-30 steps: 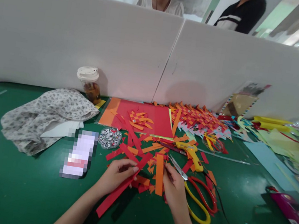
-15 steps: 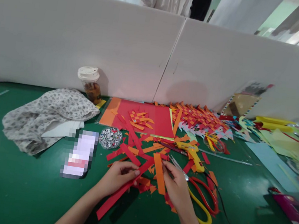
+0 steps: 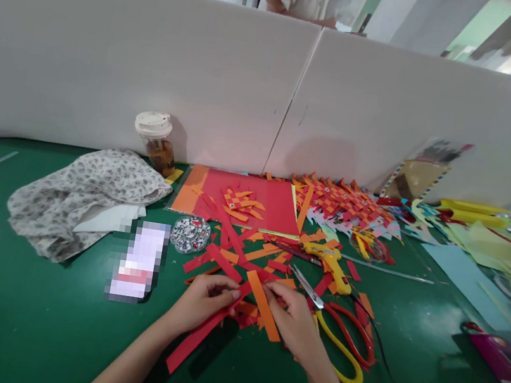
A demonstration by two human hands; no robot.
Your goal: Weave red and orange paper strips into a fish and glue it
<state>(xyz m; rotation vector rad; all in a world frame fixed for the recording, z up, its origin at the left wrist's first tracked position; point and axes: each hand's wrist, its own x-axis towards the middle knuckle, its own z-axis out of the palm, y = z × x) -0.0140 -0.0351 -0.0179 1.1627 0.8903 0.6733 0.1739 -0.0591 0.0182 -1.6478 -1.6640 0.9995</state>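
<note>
My left hand (image 3: 206, 299) pinches a long red paper strip (image 3: 197, 341), which slants down toward the table's near edge. From the other side, my right hand (image 3: 291, 315) grips an orange paper strip (image 3: 265, 308) by its edge. The orange strip's upper end overlaps the upper part of the red one; whether they touch is unclear. Beneath both hands lie loose red and orange paper scraps (image 3: 246, 318). Scissors (image 3: 335, 331) with red and yellow handles lie just right of my right hand, blades partly apart. A yellow glue gun (image 3: 333, 266) rests behind them.
Woven paper fish (image 3: 341, 198) lie at the back right, and a smaller woven piece (image 3: 240, 203) sits on a red paper pack (image 3: 278, 201). To the left are a googly-eye box (image 3: 190, 234), a phone (image 3: 139, 264), patterned cloth (image 3: 86, 198) and a lidded cup (image 3: 157, 141).
My right hand has moved left with the orange strip, tilting it and bringing it over the red strip. My left hand stays nearly still. Behind the partition, people have shifted.
</note>
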